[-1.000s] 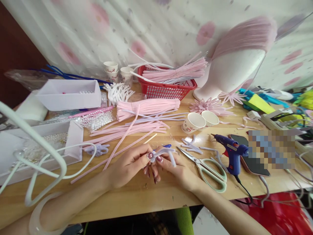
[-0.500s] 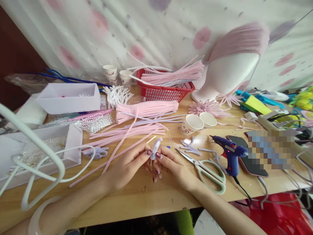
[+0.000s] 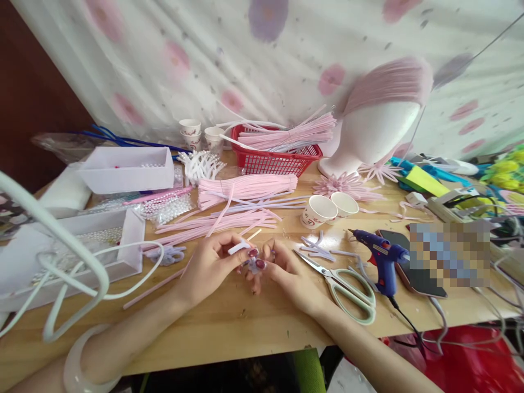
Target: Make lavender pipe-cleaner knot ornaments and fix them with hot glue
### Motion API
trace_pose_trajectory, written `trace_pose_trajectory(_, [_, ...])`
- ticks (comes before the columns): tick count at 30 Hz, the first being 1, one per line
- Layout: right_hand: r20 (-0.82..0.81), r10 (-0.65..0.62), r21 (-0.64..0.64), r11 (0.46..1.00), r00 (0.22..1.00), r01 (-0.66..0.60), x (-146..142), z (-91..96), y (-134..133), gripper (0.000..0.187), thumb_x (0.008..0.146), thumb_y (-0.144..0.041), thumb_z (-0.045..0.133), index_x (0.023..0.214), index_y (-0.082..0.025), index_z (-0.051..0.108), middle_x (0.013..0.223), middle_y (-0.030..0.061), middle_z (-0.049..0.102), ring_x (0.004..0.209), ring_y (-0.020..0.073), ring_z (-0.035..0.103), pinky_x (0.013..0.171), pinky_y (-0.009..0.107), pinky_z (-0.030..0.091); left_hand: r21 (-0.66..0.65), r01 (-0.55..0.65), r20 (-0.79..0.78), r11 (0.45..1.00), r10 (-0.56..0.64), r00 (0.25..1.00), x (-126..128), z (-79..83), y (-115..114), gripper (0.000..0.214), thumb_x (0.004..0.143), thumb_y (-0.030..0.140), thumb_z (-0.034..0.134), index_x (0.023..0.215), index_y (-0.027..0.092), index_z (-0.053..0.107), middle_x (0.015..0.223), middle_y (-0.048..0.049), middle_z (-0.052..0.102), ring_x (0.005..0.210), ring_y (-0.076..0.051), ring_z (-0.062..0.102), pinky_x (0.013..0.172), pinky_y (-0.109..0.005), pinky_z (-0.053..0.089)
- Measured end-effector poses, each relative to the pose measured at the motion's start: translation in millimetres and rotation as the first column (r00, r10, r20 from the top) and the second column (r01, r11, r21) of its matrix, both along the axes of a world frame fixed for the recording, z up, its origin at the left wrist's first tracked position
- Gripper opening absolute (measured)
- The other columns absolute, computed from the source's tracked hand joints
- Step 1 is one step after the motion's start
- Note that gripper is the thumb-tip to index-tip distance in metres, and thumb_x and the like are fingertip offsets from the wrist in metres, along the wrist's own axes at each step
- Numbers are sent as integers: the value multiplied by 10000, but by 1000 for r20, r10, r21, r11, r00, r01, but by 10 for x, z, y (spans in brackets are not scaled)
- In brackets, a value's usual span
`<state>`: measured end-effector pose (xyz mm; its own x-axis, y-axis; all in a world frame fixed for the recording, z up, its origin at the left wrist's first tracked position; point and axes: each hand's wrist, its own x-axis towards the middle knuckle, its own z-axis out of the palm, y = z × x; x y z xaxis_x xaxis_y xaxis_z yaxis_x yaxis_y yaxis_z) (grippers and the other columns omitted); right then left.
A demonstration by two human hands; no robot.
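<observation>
Over the front middle of the table, my left hand (image 3: 215, 267) and my right hand (image 3: 290, 278) meet, fingers closed on a small lilac pipe cleaner piece (image 3: 238, 248). Its pale end sticks out at the left fingertips; a bent or looped part lies between both thumbs, mostly covered. A looped lilac pipe cleaner shape (image 3: 166, 255) rests left of my left hand. Close to my right hand are scissors (image 3: 347, 292) with pale green handles, lying open, and short lilac pipe cleaner pieces (image 3: 317, 248).
A blue glue gun (image 3: 380, 256) stands beside a phone (image 3: 421, 273) at the right. Pink pipe cleaners (image 3: 249, 188) lie behind my hands, with paper cups (image 3: 319, 212), a red basket (image 3: 278, 161) and a white mannequin head (image 3: 376, 131) beyond. White boxes (image 3: 133, 234) hold beads at left.
The lilac piece has turned from upright to leaning left, and my left fingers have shifted up around its end. My right fingers have spread a little. The camera view has tilted slightly.
</observation>
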<state>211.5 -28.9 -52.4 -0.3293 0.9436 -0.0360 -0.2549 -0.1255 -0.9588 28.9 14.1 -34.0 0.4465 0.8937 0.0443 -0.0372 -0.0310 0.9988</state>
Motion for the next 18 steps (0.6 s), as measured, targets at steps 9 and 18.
trace_pose_trajectory(9, [-36,0,-26,1000,999,-1,-39,-135,36,323,864,-437,789,851,-181,592,793,38,785,579,120,711,537,214,557,-50,0,62,999,3,998,2,-74,-3,88,802,242,777,785,164,739,678,20,681,543,-92,619,528,-189,515])
trace_pose_trajectory(18, [-263,-83,-136,990,961,48,-20,-98,79,366,742,-398,904,773,-199,599,647,-34,745,535,116,706,522,197,552,154,247,201,957,-275,940,-15,-107,29,193,923,405,712,891,229,785,918,-6,534,751,-129,665,724,-297,603])
